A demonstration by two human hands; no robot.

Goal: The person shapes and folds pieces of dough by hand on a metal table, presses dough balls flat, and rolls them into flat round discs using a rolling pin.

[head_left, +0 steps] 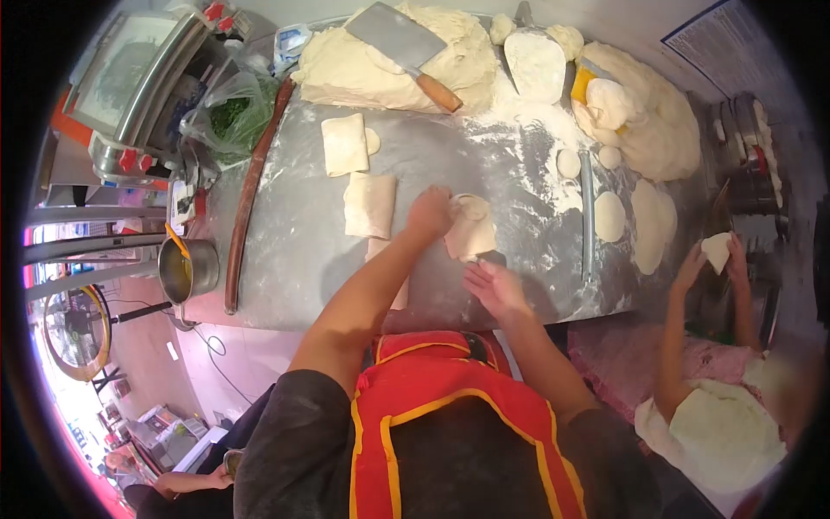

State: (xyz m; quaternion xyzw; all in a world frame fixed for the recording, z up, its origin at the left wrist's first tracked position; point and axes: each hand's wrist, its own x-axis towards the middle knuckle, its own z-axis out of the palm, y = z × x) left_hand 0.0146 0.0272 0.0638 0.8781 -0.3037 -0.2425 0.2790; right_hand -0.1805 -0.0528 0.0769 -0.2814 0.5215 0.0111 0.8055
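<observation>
Dough sheet (473, 238), one piece, lies on the counter (294, 225) between both hands. The left hand (432, 210) seems to have its fingers drawn together on the sheet's far left edge; the right hand (497, 290) is at the near edge, fingers partly spread, and whether they grip cannot be told. Three folded dough rectangles (370, 206) to the left look shaped; this sheet seems unfinished. At least four dough rounds (609, 216) to the right look unfolded, around one grey rod (589, 229). Beyond, one cleaver (398, 41) rests on one dough block (350, 82).
</observation>
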